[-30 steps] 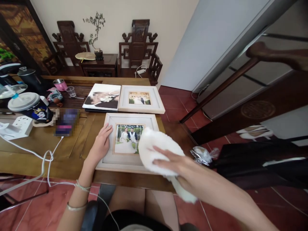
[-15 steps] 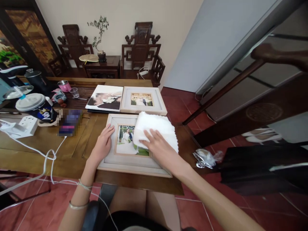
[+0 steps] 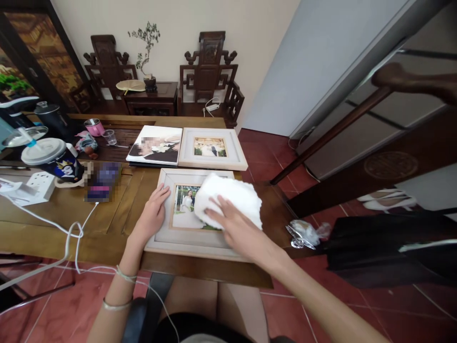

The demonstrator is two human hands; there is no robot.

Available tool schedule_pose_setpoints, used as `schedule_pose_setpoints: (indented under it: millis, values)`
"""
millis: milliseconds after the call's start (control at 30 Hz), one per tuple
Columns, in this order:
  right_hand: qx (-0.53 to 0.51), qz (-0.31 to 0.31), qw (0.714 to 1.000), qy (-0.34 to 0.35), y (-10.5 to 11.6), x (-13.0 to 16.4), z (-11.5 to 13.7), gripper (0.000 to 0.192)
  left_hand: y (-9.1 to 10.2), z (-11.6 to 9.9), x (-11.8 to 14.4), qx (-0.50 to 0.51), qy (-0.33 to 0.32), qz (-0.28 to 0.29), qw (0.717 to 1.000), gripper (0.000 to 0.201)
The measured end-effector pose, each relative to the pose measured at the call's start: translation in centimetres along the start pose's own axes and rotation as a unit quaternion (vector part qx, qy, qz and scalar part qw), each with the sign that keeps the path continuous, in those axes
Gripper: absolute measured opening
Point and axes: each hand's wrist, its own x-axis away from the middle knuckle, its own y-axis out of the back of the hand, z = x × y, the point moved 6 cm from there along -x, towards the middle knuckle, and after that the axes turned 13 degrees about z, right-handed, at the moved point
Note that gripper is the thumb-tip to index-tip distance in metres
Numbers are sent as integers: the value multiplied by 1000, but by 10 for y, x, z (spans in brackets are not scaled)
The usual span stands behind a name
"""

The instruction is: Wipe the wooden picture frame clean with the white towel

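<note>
Since the earlier head view, your white cloth (image 3: 239, 188) is sitting a little farther left and closer to you, covering more of the wedding photograph (image 3: 183, 207). From the head view, your right hand (image 3: 233, 221) is pressing palm-down on that cloth with fingers spread; your thumb is not showing clearly. Your left hand (image 3: 153, 209) is lying flat, fingers together, over the left border of the wooden photo frame (image 3: 185, 242), steadying it. That frame is resting face up near the end of the wooden table (image 3: 114, 219), just in front of a second framed photograph (image 3: 232, 152) and a white-edged photo panel (image 3: 153, 155). For good wiping, you are probably best off keeping the cloth flat and the pressure even, following the inner border into its corners. You should be bracing the frame gently too, since a hard push could be sliding it.
</note>
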Motion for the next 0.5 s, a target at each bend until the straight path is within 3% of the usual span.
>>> schedule_pose_setpoints:
  millis: [133,267,367,500]
  values:
    - [61,-62,995,-46,9,-45,-31,72,1,-1,0,8,7,4,1000,46]
    - [111,-19,992,-58,8,-59,-30,70,1,-2,1,18,7,-2,1000,46]
    - [115,44,991,-46,3,-42,-12,71,1,-2,1,15,6,-8,1000,46]
    - [68,126,990,19,2,8,25,73,1,-2,0,1,4,-8,1000,47]
